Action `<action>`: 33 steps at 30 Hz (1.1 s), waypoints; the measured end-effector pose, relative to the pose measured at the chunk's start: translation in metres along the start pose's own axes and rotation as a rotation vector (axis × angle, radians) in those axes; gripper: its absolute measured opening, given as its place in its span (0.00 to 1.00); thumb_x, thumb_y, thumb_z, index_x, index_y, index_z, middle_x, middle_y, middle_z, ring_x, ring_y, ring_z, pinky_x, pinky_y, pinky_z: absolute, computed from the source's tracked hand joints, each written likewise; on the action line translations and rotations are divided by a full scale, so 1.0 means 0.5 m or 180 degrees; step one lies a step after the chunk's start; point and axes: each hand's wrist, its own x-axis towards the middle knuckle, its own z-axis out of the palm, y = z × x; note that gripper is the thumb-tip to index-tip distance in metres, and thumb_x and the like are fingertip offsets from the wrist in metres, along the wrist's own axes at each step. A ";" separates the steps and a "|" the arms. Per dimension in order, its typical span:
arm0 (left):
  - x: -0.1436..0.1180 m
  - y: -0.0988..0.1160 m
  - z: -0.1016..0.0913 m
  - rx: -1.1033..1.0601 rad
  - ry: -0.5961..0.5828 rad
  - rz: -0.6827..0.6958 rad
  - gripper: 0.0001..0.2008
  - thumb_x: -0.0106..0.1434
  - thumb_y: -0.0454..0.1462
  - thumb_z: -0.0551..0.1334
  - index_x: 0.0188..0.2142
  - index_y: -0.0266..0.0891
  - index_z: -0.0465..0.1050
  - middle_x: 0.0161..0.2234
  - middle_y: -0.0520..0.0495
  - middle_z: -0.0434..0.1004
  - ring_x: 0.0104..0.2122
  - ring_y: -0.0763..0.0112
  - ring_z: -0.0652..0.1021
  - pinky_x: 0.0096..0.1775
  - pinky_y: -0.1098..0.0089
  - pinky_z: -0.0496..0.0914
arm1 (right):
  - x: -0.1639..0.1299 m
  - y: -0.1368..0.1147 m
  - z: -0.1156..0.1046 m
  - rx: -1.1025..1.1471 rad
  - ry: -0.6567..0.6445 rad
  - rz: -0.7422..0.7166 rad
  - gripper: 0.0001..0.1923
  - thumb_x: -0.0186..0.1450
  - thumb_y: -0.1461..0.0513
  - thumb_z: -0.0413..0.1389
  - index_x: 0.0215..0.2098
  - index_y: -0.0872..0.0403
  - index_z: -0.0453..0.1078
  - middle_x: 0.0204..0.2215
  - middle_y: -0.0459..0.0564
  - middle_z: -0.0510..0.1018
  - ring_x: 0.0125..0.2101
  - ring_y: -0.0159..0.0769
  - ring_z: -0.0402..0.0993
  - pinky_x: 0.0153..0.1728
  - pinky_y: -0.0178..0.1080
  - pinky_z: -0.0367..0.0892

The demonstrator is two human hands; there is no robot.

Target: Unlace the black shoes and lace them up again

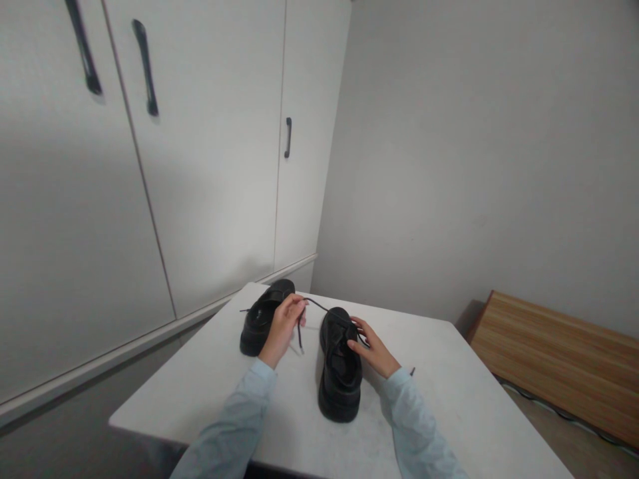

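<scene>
Two black lace-up shoes stand on a white table. The nearer shoe points away from me at the middle. My left hand is closed on a black lace of this shoe and holds it out to the left, its loose end hanging down. At the shoe's right side, my right hand rests with its fingertips on the tongue and laces. The second shoe stands further left, partly behind my left hand. Both arms wear light blue sleeves.
A white wardrobe with black handles fills the left side, close to the table's left edge. A plain grey wall stands behind the table. A wooden bed frame or bench lies low at the right.
</scene>
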 end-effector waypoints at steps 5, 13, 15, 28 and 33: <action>-0.012 0.010 0.006 0.0310 -0.0671 -0.0122 0.13 0.53 0.44 0.64 0.27 0.35 0.72 0.24 0.49 0.71 0.24 0.74 0.69 0.27 0.74 0.64 | -0.004 -0.016 -0.003 -0.0144 0.0017 -0.0286 0.27 0.59 0.54 0.55 0.57 0.44 0.59 0.57 0.50 0.63 0.57 0.43 0.57 0.56 0.48 0.55; -0.031 -0.008 0.033 0.0456 -0.2065 -0.0254 0.13 0.51 0.43 0.67 0.29 0.35 0.78 0.28 0.46 0.73 0.29 0.70 0.74 0.32 0.71 0.67 | -0.001 -0.030 0.006 0.0027 0.0054 -0.0740 0.24 0.61 0.53 0.54 0.55 0.45 0.63 0.57 0.49 0.63 0.58 0.44 0.56 0.59 0.49 0.50; -0.034 -0.014 0.040 0.0578 -0.2058 -0.0186 0.12 0.51 0.43 0.67 0.29 0.35 0.78 0.28 0.46 0.73 0.28 0.71 0.73 0.31 0.72 0.66 | 0.001 -0.036 0.014 -0.0027 0.0208 -0.0855 0.18 0.61 0.52 0.54 0.47 0.47 0.71 0.54 0.51 0.67 0.56 0.44 0.60 0.58 0.48 0.52; -0.017 -0.062 0.044 0.1345 -0.0545 -0.0055 0.10 0.57 0.39 0.59 0.37 0.39 0.74 0.36 0.45 0.76 0.34 0.69 0.74 0.38 0.70 0.68 | 0.006 -0.028 -0.037 0.1083 0.1508 -0.0102 0.14 0.59 0.52 0.55 0.34 0.54 0.73 0.31 0.52 0.79 0.37 0.41 0.75 0.36 0.42 0.70; -0.018 -0.085 0.043 0.1397 -0.0659 -0.0036 0.10 0.57 0.35 0.58 0.38 0.39 0.74 0.39 0.44 0.76 0.36 0.68 0.75 0.38 0.69 0.70 | 0.001 -0.017 -0.078 0.1695 0.2025 0.0095 0.11 0.54 0.56 0.60 0.32 0.55 0.73 0.26 0.48 0.77 0.30 0.35 0.73 0.32 0.37 0.70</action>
